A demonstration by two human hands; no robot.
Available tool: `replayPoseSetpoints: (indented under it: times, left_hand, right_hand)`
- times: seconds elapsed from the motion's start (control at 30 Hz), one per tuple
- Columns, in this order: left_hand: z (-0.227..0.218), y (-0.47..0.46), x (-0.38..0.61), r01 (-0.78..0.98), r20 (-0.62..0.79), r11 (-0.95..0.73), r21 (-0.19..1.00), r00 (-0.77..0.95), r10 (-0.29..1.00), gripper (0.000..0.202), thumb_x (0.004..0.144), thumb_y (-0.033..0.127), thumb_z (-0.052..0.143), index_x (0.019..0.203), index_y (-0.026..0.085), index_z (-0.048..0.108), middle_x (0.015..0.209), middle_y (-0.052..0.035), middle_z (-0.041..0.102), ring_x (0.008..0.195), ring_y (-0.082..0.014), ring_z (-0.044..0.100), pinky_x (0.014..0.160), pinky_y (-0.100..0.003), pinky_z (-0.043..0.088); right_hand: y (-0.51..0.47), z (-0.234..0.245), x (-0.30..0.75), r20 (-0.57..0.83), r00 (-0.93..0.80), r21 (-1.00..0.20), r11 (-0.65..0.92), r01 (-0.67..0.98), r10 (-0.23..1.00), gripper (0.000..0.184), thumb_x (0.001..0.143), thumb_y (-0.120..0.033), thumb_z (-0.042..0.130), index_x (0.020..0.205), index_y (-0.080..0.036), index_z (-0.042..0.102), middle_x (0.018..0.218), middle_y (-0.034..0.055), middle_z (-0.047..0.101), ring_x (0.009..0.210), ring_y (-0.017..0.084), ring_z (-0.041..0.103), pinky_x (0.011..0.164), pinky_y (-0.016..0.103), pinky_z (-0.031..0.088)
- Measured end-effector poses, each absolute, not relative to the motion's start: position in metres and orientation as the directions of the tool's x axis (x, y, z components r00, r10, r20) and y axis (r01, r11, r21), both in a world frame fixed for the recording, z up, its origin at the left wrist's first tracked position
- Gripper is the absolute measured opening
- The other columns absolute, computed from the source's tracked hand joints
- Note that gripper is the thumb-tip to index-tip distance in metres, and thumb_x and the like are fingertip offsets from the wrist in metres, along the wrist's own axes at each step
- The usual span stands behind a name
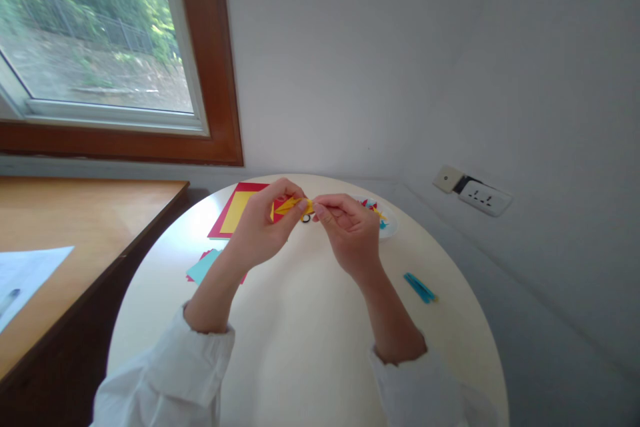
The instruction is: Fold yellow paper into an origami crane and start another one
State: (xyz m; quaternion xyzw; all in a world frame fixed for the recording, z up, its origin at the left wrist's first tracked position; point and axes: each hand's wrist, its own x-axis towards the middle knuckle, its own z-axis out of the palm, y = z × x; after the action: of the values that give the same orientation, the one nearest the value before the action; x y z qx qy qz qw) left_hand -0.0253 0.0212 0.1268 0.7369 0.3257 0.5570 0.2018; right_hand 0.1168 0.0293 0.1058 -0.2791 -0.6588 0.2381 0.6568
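Observation:
A small piece of folded yellow paper (289, 205), with pointed ends, is held up between my two hands above the far part of the round table. My left hand (265, 223) pinches it between thumb and fingers. The other end is gripped by my right hand (347, 227), its thumb and forefinger closed on the paper. Part of the paper is covered by my fingertips. Behind the hands shows the black ring-shaped handle (306, 219) of something mostly hidden.
On the white round table (300, 347), red and yellow paper sheets (233, 213) lie at the back left, with small turquoise and red squares (204, 268) nearer. A white plate (393, 227) holds small coloured folded pieces. Blue tweezer-like tools (420, 287) lie right. A wooden desk (125, 213) stands left.

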Motion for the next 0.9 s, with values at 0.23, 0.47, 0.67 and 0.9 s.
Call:
replayPoseSetpoints:
  times: [0.23, 0.47, 0.67, 0.9]
  left_hand:
    - [0.1267, 0.0208, -0.0195, 0.119, 0.697, -0.702, 0.702, 0.087, 0.712, 0.006, 0.077, 0.018, 0.057, 0.073, 0.018, 0.051, 0.076, -0.001, 0.059, 0.069, -0.0123, 0.058, 0.063, -0.025, 0.049]
    - [0.1249, 0.0208, -0.0166, 0.026, 0.716, -0.719, 0.695, 0.072, 0.694, 0.01, 0.078, 0.016, 0.056, 0.079, 0.019, 0.047, 0.077, 0.0003, 0.054, 0.071, -0.0109, 0.056, 0.064, -0.023, 0.049]
    - [0.1274, 0.02, -0.0186, 0.03, 0.706, -0.71, 0.704, 0.083, 0.703, 0.009, 0.078, 0.017, 0.059, 0.077, 0.018, 0.049, 0.074, 0.0008, 0.054, 0.068, -0.0105, 0.056, 0.061, -0.023, 0.048]
    - [0.1286, 0.0194, -0.023, 0.06, 0.692, -0.7, 0.711, 0.119, 0.712, 0.006, 0.076, 0.02, 0.06, 0.073, 0.017, 0.056, 0.068, -0.0001, 0.058, 0.064, -0.0116, 0.056, 0.058, -0.024, 0.047]
  right_hand:
    - [0.0284, 0.1086, 0.1089, 0.64, 0.107, -0.756, 0.649, -0.085, 0.761, 0.005, 0.07, -0.021, 0.068, 0.069, -0.017, 0.065, 0.062, -0.0018, 0.067, 0.055, 0.009, 0.061, 0.055, 0.021, 0.053]
    - [0.0251, 0.1106, 0.1069, 0.64, 0.125, -0.754, 0.651, -0.088, 0.758, 0.005, 0.068, -0.021, 0.069, 0.068, -0.017, 0.066, 0.062, -0.0013, 0.067, 0.056, 0.009, 0.062, 0.057, 0.022, 0.054]
    - [0.023, 0.1121, 0.1076, 0.665, 0.138, -0.735, 0.676, -0.048, 0.733, 0.004, 0.07, -0.021, 0.067, 0.069, -0.017, 0.065, 0.064, -0.0009, 0.068, 0.058, 0.009, 0.062, 0.059, 0.022, 0.055]
    - [0.0201, 0.1145, 0.1108, 0.689, 0.119, -0.72, 0.694, -0.001, 0.715, 0.004, 0.072, -0.02, 0.066, 0.07, -0.017, 0.065, 0.066, -0.0004, 0.068, 0.059, 0.009, 0.062, 0.059, 0.022, 0.055]
